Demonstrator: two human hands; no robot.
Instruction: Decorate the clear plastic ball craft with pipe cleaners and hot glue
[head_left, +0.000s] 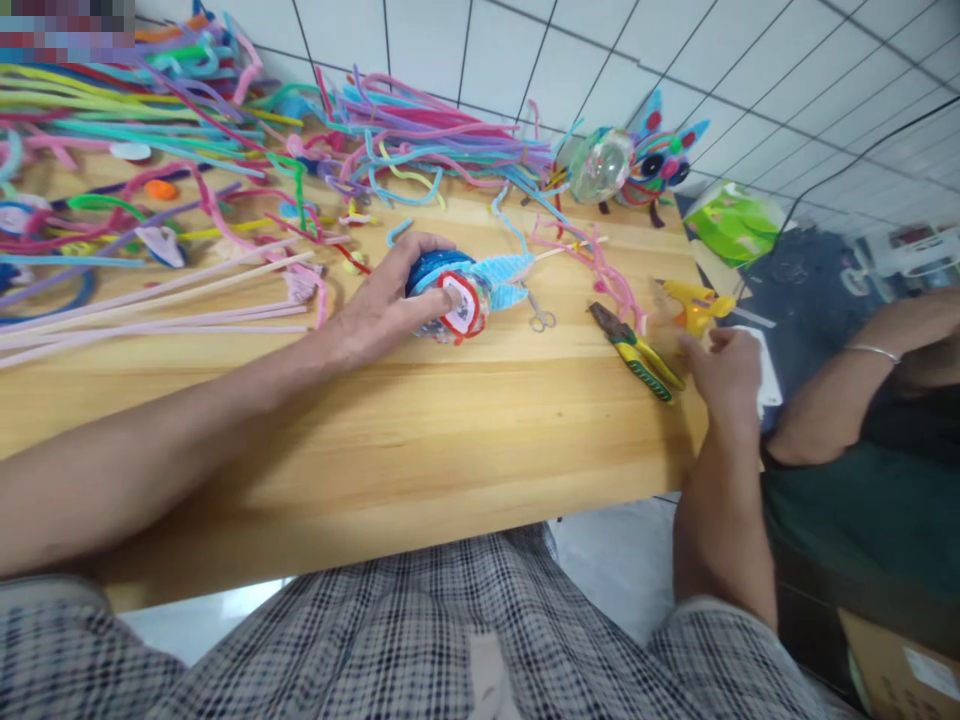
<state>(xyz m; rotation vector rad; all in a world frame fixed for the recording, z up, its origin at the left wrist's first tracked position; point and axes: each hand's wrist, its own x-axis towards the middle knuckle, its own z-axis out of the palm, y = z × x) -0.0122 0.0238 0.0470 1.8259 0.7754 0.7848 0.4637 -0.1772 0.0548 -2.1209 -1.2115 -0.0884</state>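
My left hand (386,300) is closed around a round craft piece (442,268) of blue pipe cleaners. On it sit a red-rimmed oval with a pale centre, under my thumb, and light blue ear-shaped parts pointing right. At the table's right end my right hand (726,375) has its fingers curled at the handle of a yellow hot glue gun (697,300); slight blur softens the grip. Pliers (634,350) with green and yellow handles lie just left of that hand. Small scissors (541,315) rest beside the craft piece, partly behind its ears.
Bundles of coloured pipe cleaners (442,130) cover the back and left. Pale sticks (187,290) lie at left. A craft animal figure (660,165) and a clear ball (600,165) stand at the back right. Another person's arm (847,400) is beyond the table's right edge.
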